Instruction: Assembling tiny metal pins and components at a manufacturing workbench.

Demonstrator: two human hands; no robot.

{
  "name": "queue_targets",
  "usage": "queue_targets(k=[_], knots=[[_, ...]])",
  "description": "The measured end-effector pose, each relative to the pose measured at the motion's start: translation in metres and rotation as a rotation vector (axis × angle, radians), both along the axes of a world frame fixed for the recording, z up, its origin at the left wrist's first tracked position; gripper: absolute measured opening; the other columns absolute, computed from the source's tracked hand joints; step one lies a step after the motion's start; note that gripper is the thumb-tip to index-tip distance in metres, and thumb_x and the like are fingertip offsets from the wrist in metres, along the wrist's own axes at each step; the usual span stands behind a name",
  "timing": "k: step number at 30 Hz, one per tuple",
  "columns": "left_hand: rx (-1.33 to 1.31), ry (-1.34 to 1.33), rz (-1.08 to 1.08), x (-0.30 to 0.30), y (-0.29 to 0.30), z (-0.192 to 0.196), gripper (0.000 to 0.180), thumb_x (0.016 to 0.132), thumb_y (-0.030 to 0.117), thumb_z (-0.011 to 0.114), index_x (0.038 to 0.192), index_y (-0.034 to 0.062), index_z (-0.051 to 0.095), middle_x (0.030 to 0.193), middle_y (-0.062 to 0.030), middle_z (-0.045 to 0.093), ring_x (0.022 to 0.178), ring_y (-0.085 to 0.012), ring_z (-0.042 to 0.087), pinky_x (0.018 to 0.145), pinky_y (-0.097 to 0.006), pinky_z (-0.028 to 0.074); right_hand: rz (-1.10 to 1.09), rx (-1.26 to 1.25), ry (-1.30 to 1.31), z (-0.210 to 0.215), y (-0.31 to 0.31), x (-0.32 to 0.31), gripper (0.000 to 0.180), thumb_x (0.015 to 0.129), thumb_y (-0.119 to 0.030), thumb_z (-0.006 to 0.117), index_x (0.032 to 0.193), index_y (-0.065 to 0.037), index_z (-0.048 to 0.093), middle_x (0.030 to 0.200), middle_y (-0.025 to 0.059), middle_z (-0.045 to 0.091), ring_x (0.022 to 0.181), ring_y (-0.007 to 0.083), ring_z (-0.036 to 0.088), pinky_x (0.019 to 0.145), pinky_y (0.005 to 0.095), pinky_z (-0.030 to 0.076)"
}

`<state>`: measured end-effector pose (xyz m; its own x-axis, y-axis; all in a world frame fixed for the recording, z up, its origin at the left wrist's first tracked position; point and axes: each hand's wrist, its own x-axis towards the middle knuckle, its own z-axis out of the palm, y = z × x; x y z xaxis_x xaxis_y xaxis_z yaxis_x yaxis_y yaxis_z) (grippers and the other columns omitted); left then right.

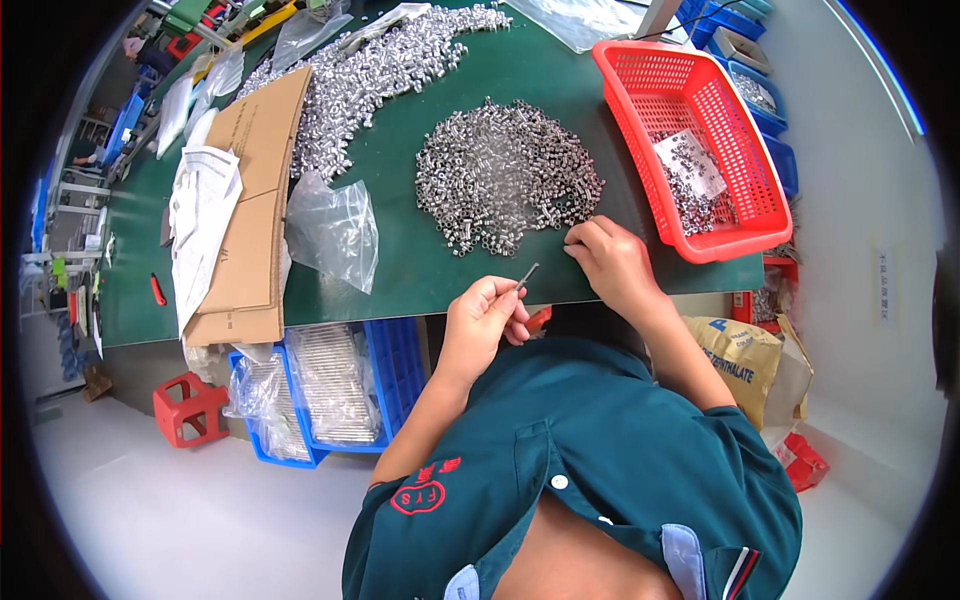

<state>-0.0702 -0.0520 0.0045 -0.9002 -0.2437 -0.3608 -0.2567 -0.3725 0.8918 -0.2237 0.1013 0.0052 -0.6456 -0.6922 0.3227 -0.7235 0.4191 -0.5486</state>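
My left hand (487,318) is closed around a thin metal pin (527,276), held just off the near edge of the green table (400,290). The pin's tip points up and away, to the right. My right hand (612,258) rests at the table's near edge with its fingers pinched together; what they hold, if anything, is too small to make out. Just beyond it lies a round heap of small silver metal rings (505,175). A red perforated basket (690,150) stands to the right, with more small rings and a white paper slip inside.
A larger pile of shiny metal pieces (370,75) spreads at the back left. Flattened cardboard (245,210) with papers and a clear plastic bag (333,230) lie left. Blue bins (340,390) of rods sit below the table, near a red stool (190,410).
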Motion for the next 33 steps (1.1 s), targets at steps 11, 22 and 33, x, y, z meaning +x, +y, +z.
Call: queue_targets(k=[11,22,33], knots=[[-0.149,0.000,-0.063,-0.003,0.006,0.008,0.015,0.095,0.011,0.049,0.097,-0.0016,0.058,0.073,-0.0050,0.060,0.057,-0.0100,0.058,0.051,-0.021,0.046,0.130,-0.233,-0.981,0.024,0.003,0.014,0.012,0.080,0.003,0.067,0.090,-0.001,0.062,0.078,-0.0017,0.061,0.072,0.0034,0.056,0.063,0.0195,0.047],[-0.121,-0.030,-0.139,-0.001,0.006,0.017,0.015,0.094,0.008,0.049,0.099,-0.0024,0.058,0.073,-0.0055,0.061,0.058,-0.0105,0.059,0.052,-0.021,0.047,0.319,-0.114,-0.470,0.044,0.006,0.018,0.013,0.072,0.001,0.070,0.081,-0.002,0.061,0.075,0.0066,0.060,0.070,0.0174,0.062,0.062,0.0282,0.048],[0.056,-0.009,0.008,0.007,-0.001,0.007,0.014,0.095,0.012,0.048,0.097,-0.0008,0.055,0.074,-0.0059,0.060,0.057,-0.0128,0.058,0.052,-0.024,0.048,0.212,-0.083,-0.717,0.024,-0.010,0.017,0.018,0.078,0.002,0.066,0.095,-0.002,0.063,0.085,0.0051,0.062,0.077,0.0129,0.061,0.067,0.0265,0.050]])
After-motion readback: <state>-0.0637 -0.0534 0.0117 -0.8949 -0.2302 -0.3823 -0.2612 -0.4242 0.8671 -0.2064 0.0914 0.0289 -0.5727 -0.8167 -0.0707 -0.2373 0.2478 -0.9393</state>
